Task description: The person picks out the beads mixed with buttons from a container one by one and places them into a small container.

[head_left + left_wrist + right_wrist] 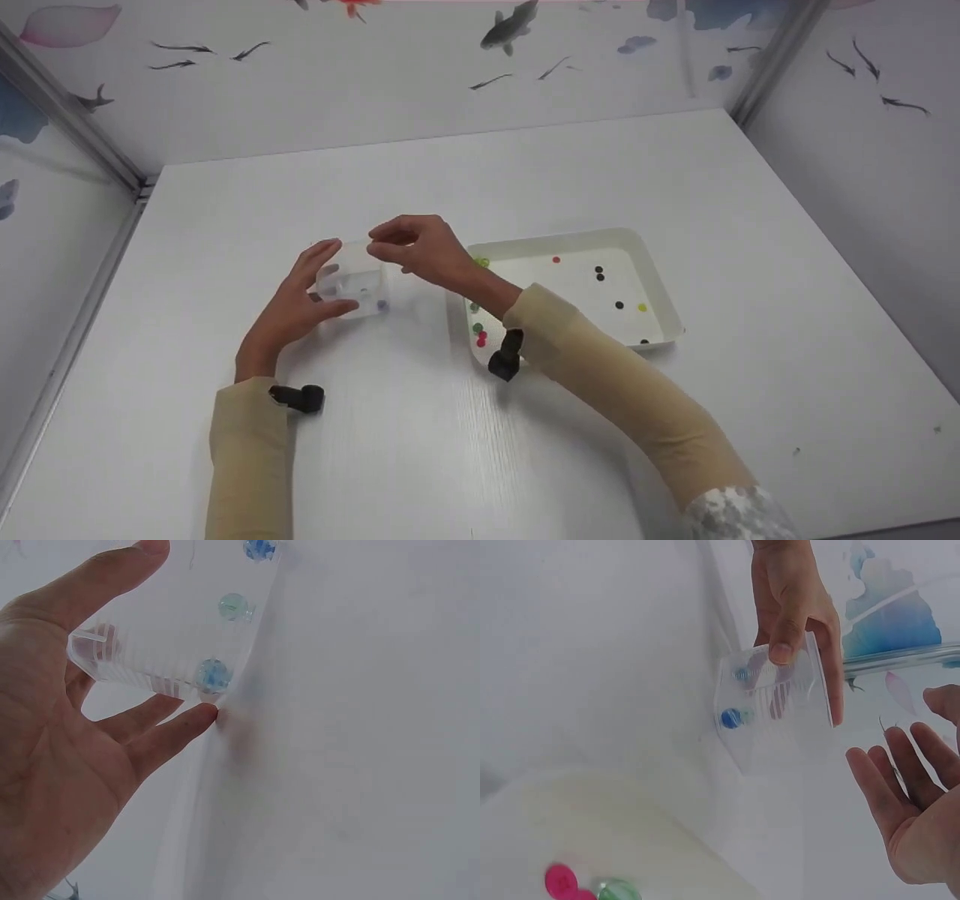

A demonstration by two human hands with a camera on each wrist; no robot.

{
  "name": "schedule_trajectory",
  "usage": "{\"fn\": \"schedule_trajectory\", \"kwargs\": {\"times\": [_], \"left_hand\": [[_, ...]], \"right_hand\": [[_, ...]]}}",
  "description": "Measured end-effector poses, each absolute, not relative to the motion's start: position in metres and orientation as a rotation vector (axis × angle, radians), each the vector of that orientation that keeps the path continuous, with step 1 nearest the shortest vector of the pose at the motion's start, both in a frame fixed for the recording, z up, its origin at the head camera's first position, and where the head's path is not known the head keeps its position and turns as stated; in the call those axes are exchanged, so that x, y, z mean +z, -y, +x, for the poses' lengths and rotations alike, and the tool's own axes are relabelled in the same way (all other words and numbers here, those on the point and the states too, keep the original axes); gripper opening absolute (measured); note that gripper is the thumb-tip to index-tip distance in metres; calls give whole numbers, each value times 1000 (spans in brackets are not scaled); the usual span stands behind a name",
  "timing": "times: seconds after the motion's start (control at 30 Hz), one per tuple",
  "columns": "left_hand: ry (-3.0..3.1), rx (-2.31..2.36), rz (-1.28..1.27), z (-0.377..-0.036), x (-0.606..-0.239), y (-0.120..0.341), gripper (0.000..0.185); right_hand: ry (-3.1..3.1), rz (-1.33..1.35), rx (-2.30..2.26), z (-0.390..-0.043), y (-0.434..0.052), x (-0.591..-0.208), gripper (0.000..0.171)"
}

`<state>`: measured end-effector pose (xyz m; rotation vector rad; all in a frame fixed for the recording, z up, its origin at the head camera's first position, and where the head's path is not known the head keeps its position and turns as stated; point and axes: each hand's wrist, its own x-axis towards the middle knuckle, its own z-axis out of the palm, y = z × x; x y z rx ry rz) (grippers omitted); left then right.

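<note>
My left hand grips a small clear plastic box just above the white table, thumb on the near side and fingers on the far side. Inside the box lie a few blue and pale green beads. The right wrist view shows the box tilted, with the left thumb pressed on its front wall. My right hand hovers over the box's right edge. Its fingers are loosely bent and nothing shows in them.
A shallow white tray sits right of the box under my right forearm, with several loose coloured and black beads scattered in it. White walls painted with fish enclose the table on three sides.
</note>
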<state>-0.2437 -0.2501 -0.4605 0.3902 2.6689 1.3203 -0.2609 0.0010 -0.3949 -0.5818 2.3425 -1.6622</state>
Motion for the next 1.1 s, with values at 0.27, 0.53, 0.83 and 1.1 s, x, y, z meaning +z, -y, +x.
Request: {"fn": "schedule_trajectory", "kwargs": {"times": [0.27, 0.53, 0.83, 1.1], "left_hand": [[-2664, 1334, 397, -248, -458, 249, 92], [-2651, 1340, 387, -248, -461, 249, 93], [-2675, 1321, 399, -246, -461, 249, 93], [-2684, 1315, 397, -244, -462, 250, 94]], "right_hand": [[-2462, -584, -1591, -262, -24, -387, 27], [-2515, -642, -1561, -260, -43, -385, 20], [-2591, -813, -1376, -251, -62, -385, 21], [-2620, -851, -1224, -246, -81, -387, 27]]}}
